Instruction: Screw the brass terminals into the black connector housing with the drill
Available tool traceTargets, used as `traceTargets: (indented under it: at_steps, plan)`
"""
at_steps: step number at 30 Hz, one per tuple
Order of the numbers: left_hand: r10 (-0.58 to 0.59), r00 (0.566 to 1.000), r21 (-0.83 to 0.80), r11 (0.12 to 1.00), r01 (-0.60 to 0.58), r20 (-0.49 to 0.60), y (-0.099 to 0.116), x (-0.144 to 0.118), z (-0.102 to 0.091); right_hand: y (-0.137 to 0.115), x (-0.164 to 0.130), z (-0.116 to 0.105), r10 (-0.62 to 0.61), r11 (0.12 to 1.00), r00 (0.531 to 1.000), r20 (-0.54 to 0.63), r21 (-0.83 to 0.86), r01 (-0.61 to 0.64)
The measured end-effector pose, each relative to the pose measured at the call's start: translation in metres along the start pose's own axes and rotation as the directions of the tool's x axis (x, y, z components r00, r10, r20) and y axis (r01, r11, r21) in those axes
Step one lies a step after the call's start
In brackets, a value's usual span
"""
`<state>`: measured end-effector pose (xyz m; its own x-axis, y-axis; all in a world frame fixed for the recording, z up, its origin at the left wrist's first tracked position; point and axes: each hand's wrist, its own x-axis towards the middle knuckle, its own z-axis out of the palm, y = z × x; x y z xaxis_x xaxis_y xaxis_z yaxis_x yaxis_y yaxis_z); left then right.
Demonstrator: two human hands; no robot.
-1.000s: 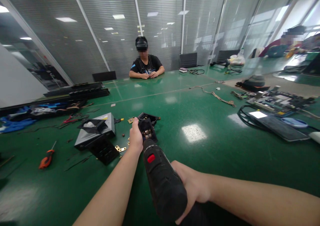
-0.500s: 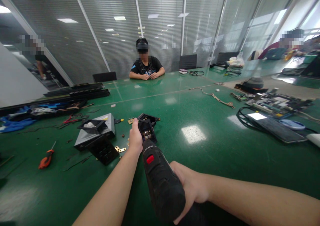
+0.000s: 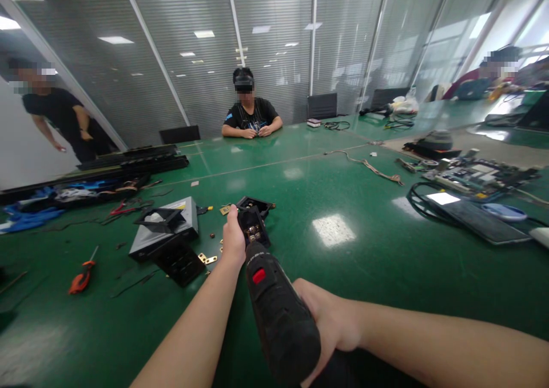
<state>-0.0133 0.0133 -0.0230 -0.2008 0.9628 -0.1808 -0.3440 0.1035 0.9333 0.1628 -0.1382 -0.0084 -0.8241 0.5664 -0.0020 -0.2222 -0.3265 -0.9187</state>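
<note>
In the head view, my right hand (image 3: 322, 315) is wrapped around the grip of a black cordless drill (image 3: 278, 314) with a red switch on top. The drill's front end points away from me at a black terminal block (image 3: 254, 226) with brass-coloured fittings inside. My left hand (image 3: 234, 236) grips that block's left side, thumb up; its other fingers are mostly hidden. Where the bit meets the block is hidden by the drill body. Another black housing (image 3: 251, 203) lies just behind. Small brass plates (image 3: 210, 259) are scattered left of my left wrist.
To the left, black housings (image 3: 180, 261) lean on and lie atop a silver metal box (image 3: 141, 236). An orange screwdriver (image 3: 81, 278) lies further left. Circuit boards (image 3: 480, 174) and a dark flat device (image 3: 484, 219) are at right. One person (image 3: 252, 114) sits opposite; another (image 3: 60, 111) stands at left.
The person at the far left has come into fuller view beside the table. My hands, the drill and the terminal block stay almost in place, with only a slight shift of view.
</note>
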Motion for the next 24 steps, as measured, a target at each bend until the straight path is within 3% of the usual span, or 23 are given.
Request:
traceTargets:
  at_steps: [11, 19, 24]
  plan:
    - [0.029, 1.0, -0.015, 0.999, -0.029, -0.005, 0.002, -0.003, 0.001, 0.001, 0.0, 0.002, 0.01, 1.0, 1.0, 0.024, 0.008, -0.01]
    - [0.012, 1.0, -0.012, 1.0, -0.013, -0.014, 0.002, -0.002, -0.001, 0.017, 0.004, -0.006, 0.046, 0.997, 0.999, -0.025, 0.067, -0.044]
    - [0.005, 1.0, -0.017, 1.0, -0.005, -0.003, 0.002, -0.003, 0.0, 0.021, 0.007, -0.007, 0.021, 0.995, 1.0, 0.002, 0.093, -0.021]
